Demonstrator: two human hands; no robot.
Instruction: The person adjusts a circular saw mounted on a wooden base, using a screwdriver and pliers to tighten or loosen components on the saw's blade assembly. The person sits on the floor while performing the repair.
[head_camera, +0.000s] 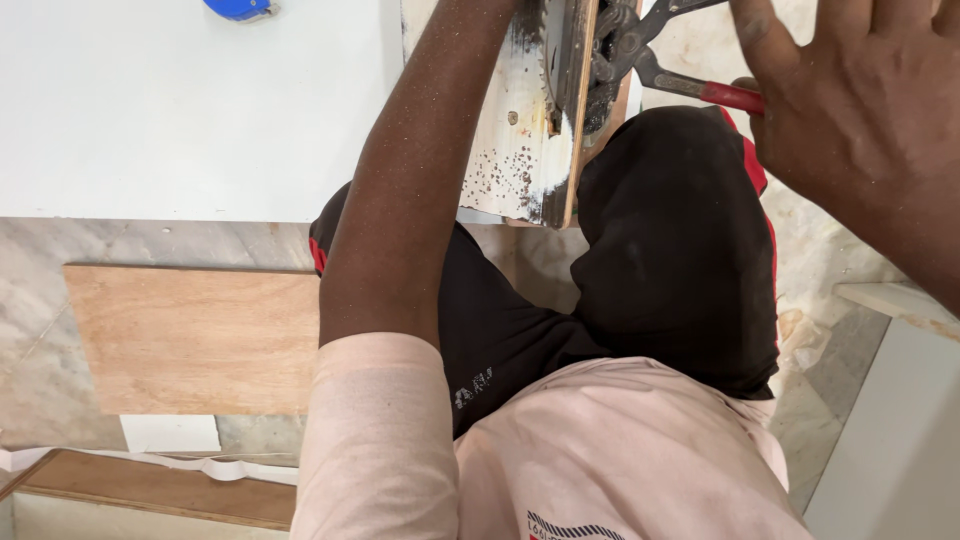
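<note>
My left arm reaches up past a worn white board, and its hand is cut off by the top edge. A toothed circular saw blade stands in that board, next to a thin plywood strip. Dark locking pliers with a red handle are clamped by the blade. My right hand is at the upper right, back towards me, with its fingers spread. The red handle's end meets the hand's left edge, and any grip is hidden. My knees in black shorts are below.
A large white panel lies at the upper left with a blue object at its far edge. A plywood sheet rests on the marble floor. Another white panel stands at the right.
</note>
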